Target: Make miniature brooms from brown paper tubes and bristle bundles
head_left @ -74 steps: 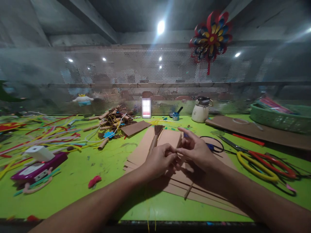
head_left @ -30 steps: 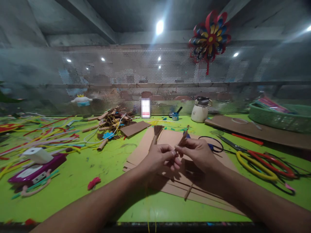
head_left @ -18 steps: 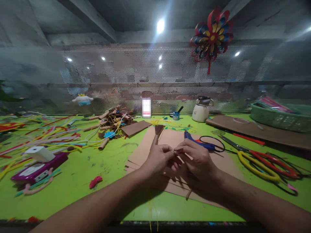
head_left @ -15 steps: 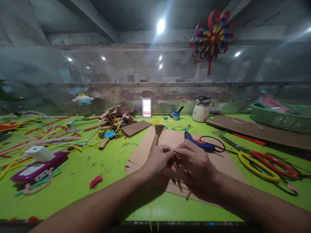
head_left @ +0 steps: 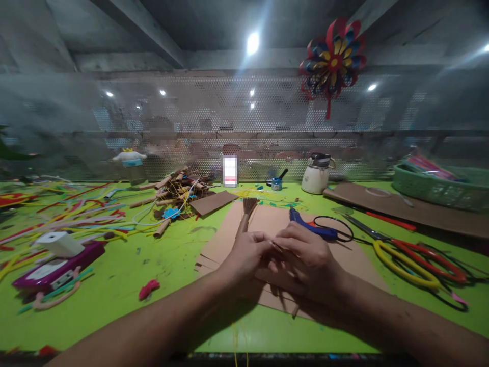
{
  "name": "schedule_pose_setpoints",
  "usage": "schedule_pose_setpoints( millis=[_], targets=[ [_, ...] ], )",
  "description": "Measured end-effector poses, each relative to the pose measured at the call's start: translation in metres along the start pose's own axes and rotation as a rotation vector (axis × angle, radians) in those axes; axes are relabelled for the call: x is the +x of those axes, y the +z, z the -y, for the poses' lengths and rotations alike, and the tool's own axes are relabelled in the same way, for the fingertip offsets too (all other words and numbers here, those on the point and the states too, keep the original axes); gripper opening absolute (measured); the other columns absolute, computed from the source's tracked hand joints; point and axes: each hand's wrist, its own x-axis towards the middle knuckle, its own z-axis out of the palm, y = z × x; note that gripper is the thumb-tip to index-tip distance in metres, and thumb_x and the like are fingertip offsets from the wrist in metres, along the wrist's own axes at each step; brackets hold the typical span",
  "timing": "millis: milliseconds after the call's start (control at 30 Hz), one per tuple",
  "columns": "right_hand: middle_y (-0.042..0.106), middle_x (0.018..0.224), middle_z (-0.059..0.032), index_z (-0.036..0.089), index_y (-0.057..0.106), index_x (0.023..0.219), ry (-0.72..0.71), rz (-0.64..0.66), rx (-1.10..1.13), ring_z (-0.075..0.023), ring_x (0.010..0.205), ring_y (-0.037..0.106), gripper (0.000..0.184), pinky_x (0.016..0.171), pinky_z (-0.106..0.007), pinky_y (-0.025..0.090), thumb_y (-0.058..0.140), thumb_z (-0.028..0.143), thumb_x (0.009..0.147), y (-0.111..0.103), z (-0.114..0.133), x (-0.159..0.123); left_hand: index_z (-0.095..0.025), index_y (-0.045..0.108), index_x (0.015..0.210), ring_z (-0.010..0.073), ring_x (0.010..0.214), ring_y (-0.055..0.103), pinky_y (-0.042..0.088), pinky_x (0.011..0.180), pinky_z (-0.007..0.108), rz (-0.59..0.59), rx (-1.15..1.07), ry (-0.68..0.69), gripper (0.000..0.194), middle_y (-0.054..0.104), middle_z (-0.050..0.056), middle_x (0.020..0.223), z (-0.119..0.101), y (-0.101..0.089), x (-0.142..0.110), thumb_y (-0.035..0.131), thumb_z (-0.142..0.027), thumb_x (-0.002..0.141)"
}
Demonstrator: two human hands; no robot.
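My left hand [head_left: 244, 257] is closed, thumb and fingers pinched, over the kraft paper sheets. From behind it a small brown paper broom [head_left: 249, 206] sticks up, its fringed end pointing away from me; its lower part is hidden by the hand. My right hand [head_left: 307, 257] meets the left fingertip to fingertip, its fingers curled in a pinch. What lies between the fingertips is too small and dark to make out. Thin yellow threads [head_left: 236, 336] hang down below the hands. Beyond my right hand lies a blue glue gun [head_left: 311, 224] on the kraft paper [head_left: 353, 260].
Scissors with yellow and red handles [head_left: 407, 265] lie at right. A purple power strip [head_left: 57, 272], coloured pipe cleaners [head_left: 87, 219] and a pile of rolled paper pieces [head_left: 181, 191] occupy the left. Behind stand a phone [head_left: 229, 171], small blue jar [head_left: 276, 184], white flask [head_left: 315, 176] and green basket [head_left: 443, 186].
Both hands keep nearly the same place and pinch, with only slight finger movement. The view has shifted very slightly.
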Motion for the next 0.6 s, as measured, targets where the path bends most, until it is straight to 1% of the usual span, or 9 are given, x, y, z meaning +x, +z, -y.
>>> schedule_pose_setpoints(
  millis=[133,167,233,300,367,467,500,533,600],
  targets=[
    [0.056,0.073,-0.0064,0.017,0.063,0.082,0.007,0.053,0.013,-0.0184,0.07,0.049,0.009,0.062,-0.031,0.042,0.055,0.016,0.079,0.0,-0.007,0.001,-0.01,0.057,0.056,0.0082,0.042,0.051,0.038,0.045,0.019,-0.027,-0.027,-0.031,0.013,0.06,0.004,0.049,0.001,0.0,0.003,0.061,-0.02,0.064],
    [0.056,0.074,-0.0067,0.017,0.063,0.081,0.02,0.056,0.039,-0.018,0.071,0.05,0.01,0.062,-0.03,0.043,0.053,0.017,0.081,0.0,-0.01,0.002,-0.01,0.057,0.056,0.0078,0.041,0.05,0.038,0.044,0.018,-0.036,-0.031,-0.042,0.014,0.06,0.004,0.049,0.001,0.001,0.003,0.061,-0.02,0.065],
    [0.058,0.076,-0.0066,0.018,0.063,0.077,0.091,0.033,0.107,-0.017,0.071,0.053,0.015,0.064,-0.029,0.044,0.05,0.018,0.084,-0.001,-0.017,0.004,-0.01,0.056,0.058,0.0084,0.042,0.052,0.039,0.043,0.018,-0.047,-0.023,-0.062,0.015,0.062,0.005,0.052,-0.002,0.002,0.003,0.06,-0.021,0.068],
    [0.061,0.074,-0.0052,0.018,0.063,0.071,0.219,0.004,0.168,-0.0161,0.07,0.055,0.02,0.065,-0.028,0.044,0.05,0.023,0.085,-0.001,-0.024,0.008,-0.012,0.056,0.063,0.0101,0.044,0.055,0.041,0.043,0.019,-0.073,0.025,-0.076,0.013,0.064,0.006,0.056,-0.003,0.003,0.004,0.057,-0.022,0.071],
    [0.061,0.067,-0.003,0.018,0.064,0.07,0.388,0.0,0.224,-0.0152,0.065,0.056,0.023,0.064,-0.027,0.044,0.052,0.031,0.084,-0.002,-0.032,0.011,-0.013,0.055,0.065,0.0112,0.043,0.056,0.041,0.04,0.019,-0.149,0.145,-0.063,0.01,0.063,0.006,0.056,-0.003,0.001,0.005,0.054,-0.02,0.073],
    [0.058,0.059,-0.0017,0.014,0.065,0.07,0.647,0.01,0.296,-0.0131,0.054,0.052,0.037,0.053,-0.025,0.042,0.053,0.047,0.08,-0.008,-0.049,0.014,-0.014,0.054,0.062,0.0099,0.037,0.053,0.036,0.035,0.017,-0.271,0.393,0.027,0.012,0.061,0.004,0.051,0.0,-0.005,0.01,0.051,-0.018,0.073],
    [0.057,0.057,-0.0016,0.013,0.065,0.068,0.705,0.031,0.282,-0.0124,0.051,0.05,0.041,0.049,-0.025,0.04,0.053,0.051,0.079,-0.013,-0.056,0.014,-0.014,0.054,0.06,0.0096,0.036,0.052,0.036,0.035,0.017,-0.299,0.467,0.06,0.014,0.06,0.003,0.049,0.002,-0.007,0.012,0.051,-0.019,0.073],
    [0.056,0.054,-0.0013,0.013,0.065,0.064,0.733,0.072,0.236,-0.0116,0.048,0.047,0.043,0.047,-0.024,0.038,0.053,0.052,0.077,-0.018,-0.063,0.014,-0.014,0.054,0.059,0.0094,0.036,0.051,0.035,0.035,0.017,-0.321,0.525,0.086,0.016,0.059,0.003,0.049,0.004,-0.01,0.015,0.05,-0.02,0.073],
    [0.055,0.05,-0.0001,0.014,0.064,0.056,0.703,0.235,0.094,-0.0108,0.046,0.045,0.039,0.045,-0.024,0.033,0.057,0.048,0.074,-0.032,-0.074,0.012,-0.015,0.054,0.057,0.01,0.035,0.05,0.035,0.035,0.018,-0.357,0.604,0.118,0.02,0.058,0.003,0.047,0.006,-0.012,0.018,0.049,-0.022,0.074]
  ],
)
